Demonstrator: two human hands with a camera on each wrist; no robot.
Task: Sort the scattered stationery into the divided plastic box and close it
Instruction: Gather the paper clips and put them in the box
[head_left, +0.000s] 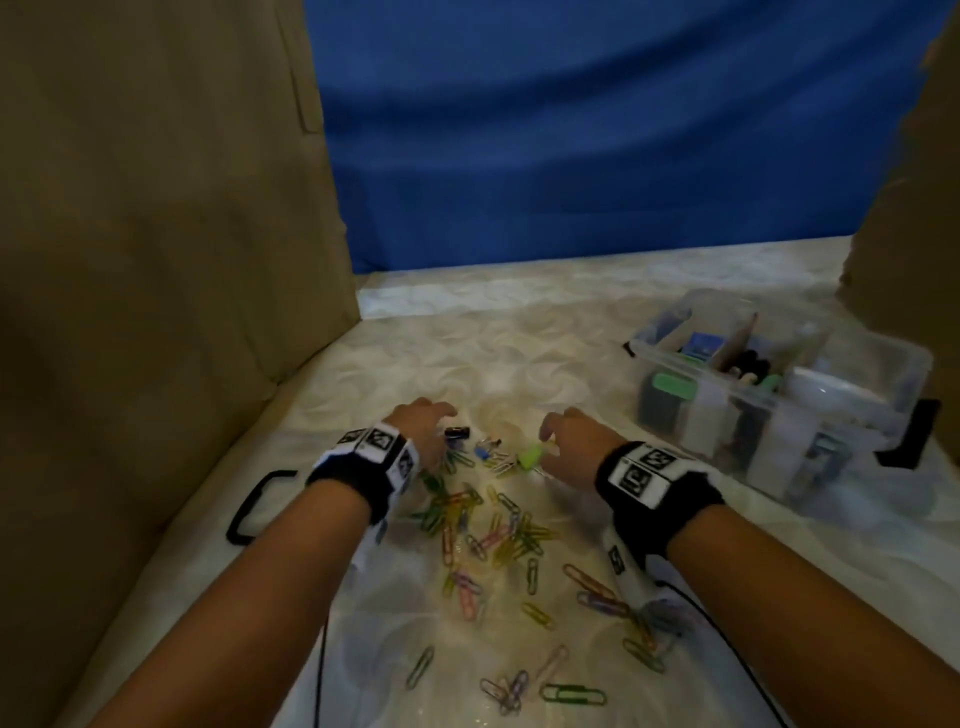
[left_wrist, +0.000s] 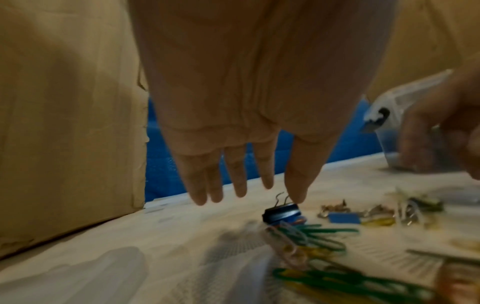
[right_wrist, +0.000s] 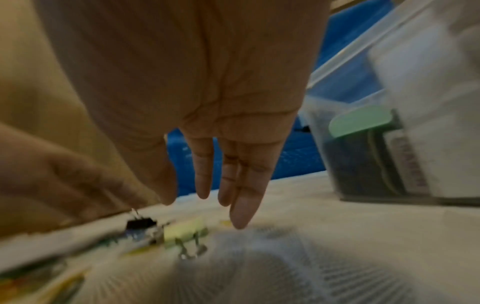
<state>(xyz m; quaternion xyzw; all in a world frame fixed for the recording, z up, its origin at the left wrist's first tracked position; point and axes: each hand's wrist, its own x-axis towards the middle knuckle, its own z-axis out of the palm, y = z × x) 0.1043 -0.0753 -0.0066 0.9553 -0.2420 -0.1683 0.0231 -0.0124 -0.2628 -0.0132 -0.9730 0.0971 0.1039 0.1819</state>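
Observation:
Several coloured paper clips (head_left: 498, 535) lie scattered on the pale table, with a black binder clip (head_left: 457, 432), a blue binder clip (head_left: 483, 453) and a light green binder clip (head_left: 530, 460) at the far end of the pile. My left hand (head_left: 423, 423) hovers with straight fingers just above the black binder clip (left_wrist: 281, 212). My right hand (head_left: 566, 436) hangs with straight fingers above the light green binder clip (right_wrist: 185, 231), holding nothing. The clear divided box (head_left: 779, 395) stands open at the right, holding pencils and other stationery.
Cardboard walls stand at the left (head_left: 156, 260) and far right (head_left: 914, 260), with a blue sheet (head_left: 571, 130) behind. A black latch piece (head_left: 257, 506) lies left of my left forearm. A black latch (head_left: 906, 434) sticks out at the box's right end. Thin cables trail from both wrists.

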